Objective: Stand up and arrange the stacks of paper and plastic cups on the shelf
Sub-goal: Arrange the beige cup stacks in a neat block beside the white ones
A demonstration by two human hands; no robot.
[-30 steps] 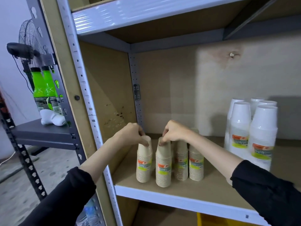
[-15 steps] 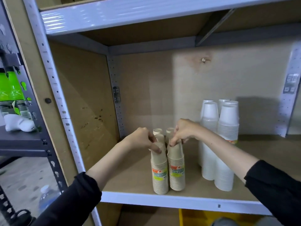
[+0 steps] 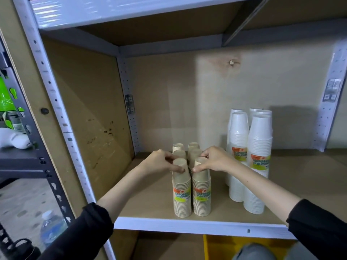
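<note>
Several beige paper cup stacks stand upright in two rows on the shelf board. My left hand pinches the top of the front left paper stack. My right hand pinches the top of the front right paper stack, which touches the left one. More paper stacks stand close behind them, partly hidden by my fingers. To the right, several tall white plastic cup stacks stand upright in a tight group.
A perforated metal upright frames the shelf on the left, another upright on the right. The upper shelf hangs overhead. A dark side rack holds green bottles. A water bottle stands on the floor; a yellow bin sits below.
The view swung left to right, so the cups now sit near the centre. Both hands stayed on the tops of the two front paper stacks, which now stand side by side and touching.
</note>
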